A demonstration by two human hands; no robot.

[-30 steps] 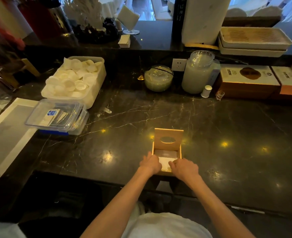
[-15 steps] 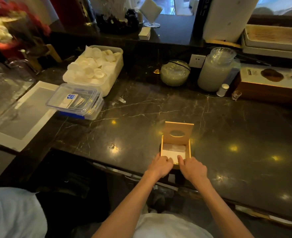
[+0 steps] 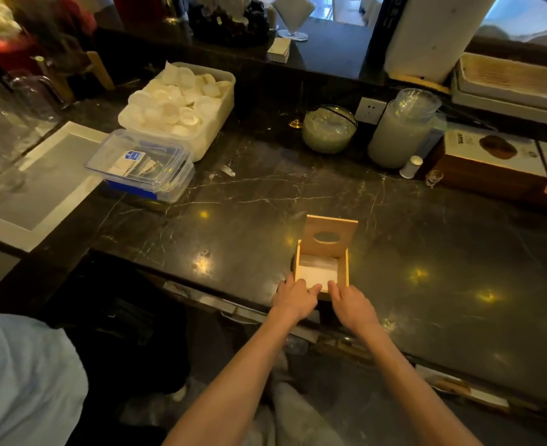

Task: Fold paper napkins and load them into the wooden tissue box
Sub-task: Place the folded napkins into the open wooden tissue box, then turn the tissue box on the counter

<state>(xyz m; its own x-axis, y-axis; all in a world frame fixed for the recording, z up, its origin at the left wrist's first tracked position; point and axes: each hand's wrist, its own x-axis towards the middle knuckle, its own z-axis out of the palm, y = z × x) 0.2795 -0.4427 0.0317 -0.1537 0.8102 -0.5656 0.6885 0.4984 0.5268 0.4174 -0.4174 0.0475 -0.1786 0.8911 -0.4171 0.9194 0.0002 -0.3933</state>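
Left hand (image 3: 293, 297), right hand (image 3: 351, 305) at box rim | wooden tissue box (image 3: 343, 272) open | white napkins (image 3: 317, 273) inside

You have one view only, from the camera on your head, so no second view shares any part of the scene. It looks forward and steeply down across the dark marble tabletop (image 3: 394, 252), from the near edge toward the raised ledge at the back. The wide lens bends the edges, so the tabletop's left side tilts away. Your forearms enter from the bottom and reach up to mid-frame, where your left hand (image 3: 293, 299) and right hand (image 3: 351, 305) sit close to the lens beside the wooden tissue box (image 3: 325, 249). The containers along the back, such as the white tub (image 3: 214, 123), lie farther off. Your lap fills the bottom edge.
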